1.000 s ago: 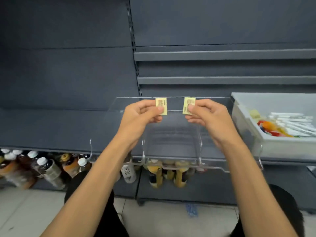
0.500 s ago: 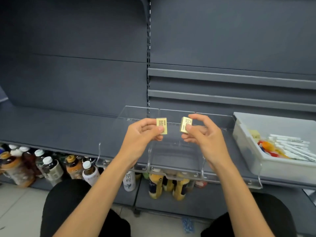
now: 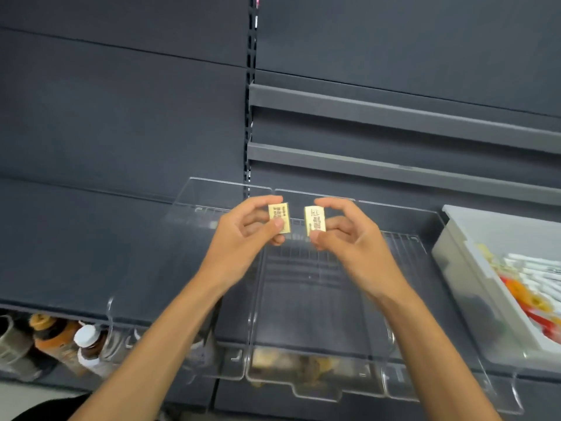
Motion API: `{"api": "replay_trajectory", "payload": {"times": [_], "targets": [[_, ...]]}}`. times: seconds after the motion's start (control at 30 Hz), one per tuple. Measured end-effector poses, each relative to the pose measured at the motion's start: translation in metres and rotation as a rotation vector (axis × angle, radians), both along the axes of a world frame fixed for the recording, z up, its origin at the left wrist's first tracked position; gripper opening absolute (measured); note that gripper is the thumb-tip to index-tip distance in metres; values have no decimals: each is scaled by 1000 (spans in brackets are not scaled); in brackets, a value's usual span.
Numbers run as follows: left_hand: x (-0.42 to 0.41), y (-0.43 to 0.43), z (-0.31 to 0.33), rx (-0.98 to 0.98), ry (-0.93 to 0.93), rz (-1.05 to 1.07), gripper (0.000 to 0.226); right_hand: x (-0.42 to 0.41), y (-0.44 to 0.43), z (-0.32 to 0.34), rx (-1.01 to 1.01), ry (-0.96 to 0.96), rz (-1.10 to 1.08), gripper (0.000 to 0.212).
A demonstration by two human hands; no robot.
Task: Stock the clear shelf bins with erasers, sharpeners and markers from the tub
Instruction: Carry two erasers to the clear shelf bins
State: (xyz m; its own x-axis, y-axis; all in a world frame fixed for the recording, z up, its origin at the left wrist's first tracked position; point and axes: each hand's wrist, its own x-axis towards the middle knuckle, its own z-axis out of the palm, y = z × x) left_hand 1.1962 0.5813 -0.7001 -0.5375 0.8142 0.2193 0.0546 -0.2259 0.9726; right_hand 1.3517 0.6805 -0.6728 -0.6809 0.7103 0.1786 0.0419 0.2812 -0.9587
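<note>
Hovering over the clear bin (image 3: 309,314), left hand (image 3: 243,238) pinches one eraser (image 3: 280,216), right hand (image 3: 349,238) pinches another eraser (image 3: 315,221).

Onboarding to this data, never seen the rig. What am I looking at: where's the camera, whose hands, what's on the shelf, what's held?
No robot: one camera worn on a person's head looks down at their bare hands. The left hand pinches a small pale-yellow rectangular eraser; the right hand pinches a second eraser. Both hover above clear plastic bins on the dark grey shelf. At right sits a grey plastic tub holding white markers and colourful items. Capped bottles stand below the shelf.
</note>
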Motion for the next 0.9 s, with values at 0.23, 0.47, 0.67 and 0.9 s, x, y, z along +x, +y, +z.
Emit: {"api": "replay_trajectory", "payload": {"times": [0.23,0.47,0.67,0.9], "targets": [[-27,43,4,-22,-11,-94,36,-23,47,-7,70,-70,78,47],[-42,62,-15,-58,-41,-71,37,-54,85,-10,50,-162,116,45],[-60,65,-27,-125,-38,1,39,-77,117,-24,32,-331,175,30],[-70,77,-33,-174,-22,-13,38,-105,134,-61,320,-615,145,19]]}}
